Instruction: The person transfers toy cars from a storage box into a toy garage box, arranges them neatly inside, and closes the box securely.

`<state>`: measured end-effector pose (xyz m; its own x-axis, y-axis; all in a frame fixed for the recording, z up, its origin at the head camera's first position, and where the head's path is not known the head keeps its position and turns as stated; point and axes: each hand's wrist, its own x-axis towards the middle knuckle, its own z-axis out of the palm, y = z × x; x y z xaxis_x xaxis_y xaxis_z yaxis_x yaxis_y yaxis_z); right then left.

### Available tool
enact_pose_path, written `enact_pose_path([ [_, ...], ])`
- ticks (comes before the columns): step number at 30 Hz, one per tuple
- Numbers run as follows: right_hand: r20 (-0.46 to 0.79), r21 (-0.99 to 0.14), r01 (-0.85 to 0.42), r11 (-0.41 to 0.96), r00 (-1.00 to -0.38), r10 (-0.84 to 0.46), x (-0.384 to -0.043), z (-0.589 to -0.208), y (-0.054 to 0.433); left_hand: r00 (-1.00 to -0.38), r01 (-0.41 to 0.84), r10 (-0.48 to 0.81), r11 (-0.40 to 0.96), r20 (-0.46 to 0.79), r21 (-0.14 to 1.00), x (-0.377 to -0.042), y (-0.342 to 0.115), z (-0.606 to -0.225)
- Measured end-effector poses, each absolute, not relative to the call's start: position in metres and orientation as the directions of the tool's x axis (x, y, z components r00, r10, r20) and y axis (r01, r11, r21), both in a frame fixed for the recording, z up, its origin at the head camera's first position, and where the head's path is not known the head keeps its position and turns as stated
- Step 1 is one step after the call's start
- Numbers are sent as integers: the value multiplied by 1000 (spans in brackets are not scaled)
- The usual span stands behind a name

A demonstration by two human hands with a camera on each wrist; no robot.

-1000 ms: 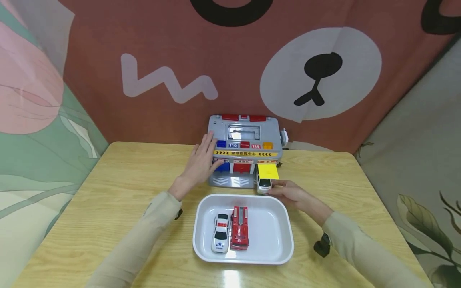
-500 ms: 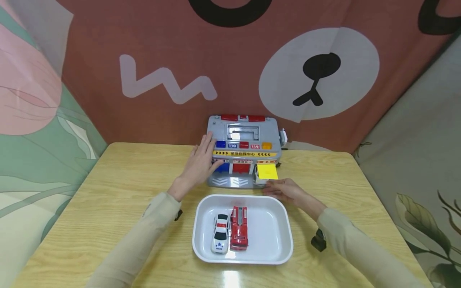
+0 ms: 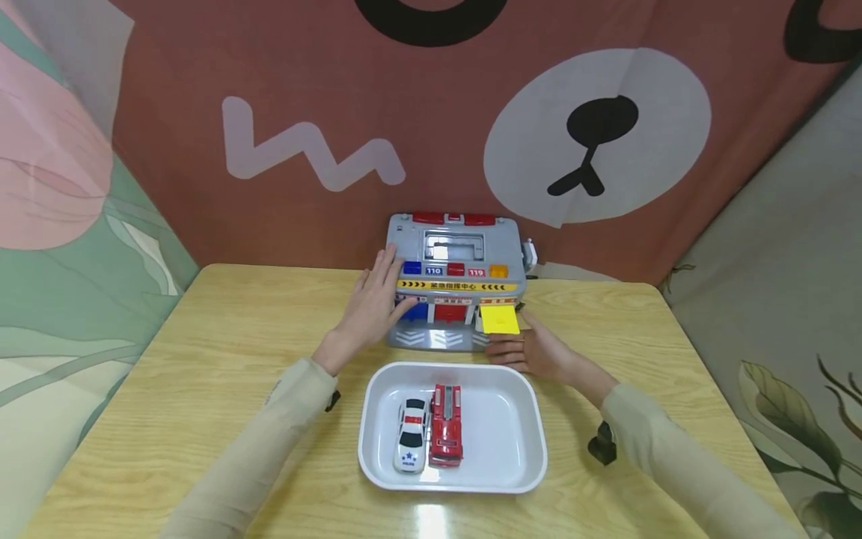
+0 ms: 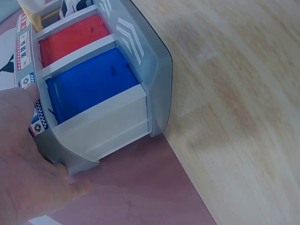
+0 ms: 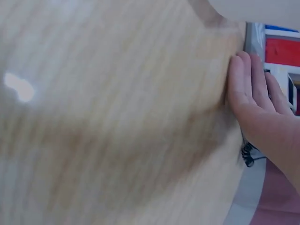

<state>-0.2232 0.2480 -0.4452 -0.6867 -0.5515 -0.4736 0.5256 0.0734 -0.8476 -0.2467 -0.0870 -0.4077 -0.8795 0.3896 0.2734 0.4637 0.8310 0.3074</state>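
A grey toy emergency garage (image 3: 407, 254) stands at the back of the table. My left hand (image 3: 369, 305) holds its left side, fingers extended along the roof edge and thumb at the front. In the left wrist view, its blue door (image 4: 89, 84) and red door (image 4: 75, 40) are down. The yellow door (image 3: 500, 320) on the right is raised. Under it a white toy car (image 4: 70, 6) is in the bay, mostly hidden in the head view. My right hand (image 3: 530, 352) is just in front of that bay, its fingers straight and together at the ramp's edge.
A white tray (image 3: 505, 434) stands in front of the garage. In it lie a white police car (image 3: 411, 436) and a red fire truck (image 3: 446, 427), side by side. A printed curtain (image 3: 303, 224) hangs right behind the table (image 3: 222, 359).
The white car has gone back into the right bay under the yellow door. My right hand's fingers went from gripping its end to lying straight before the bay. My left hand stays put.
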Motion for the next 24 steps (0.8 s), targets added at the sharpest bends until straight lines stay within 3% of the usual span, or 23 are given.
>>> enact_pose_path([
  [5, -483, -817, 573, 56, -629, -609, -231, -434, 256, -876, 470, 394, 828, 278, 305, -247, -87, -408],
  [17, -574, -802, 573, 168, -661, -483, -245, -417, 254, -875, 470, 396, 833, 278, 291, -248, -87, -409],
  [24, -556, -813, 556, 173, -652, -516, -243, -413, 256, -868, 479, 399, 829, 296, 288, -248, -87, -409],
])
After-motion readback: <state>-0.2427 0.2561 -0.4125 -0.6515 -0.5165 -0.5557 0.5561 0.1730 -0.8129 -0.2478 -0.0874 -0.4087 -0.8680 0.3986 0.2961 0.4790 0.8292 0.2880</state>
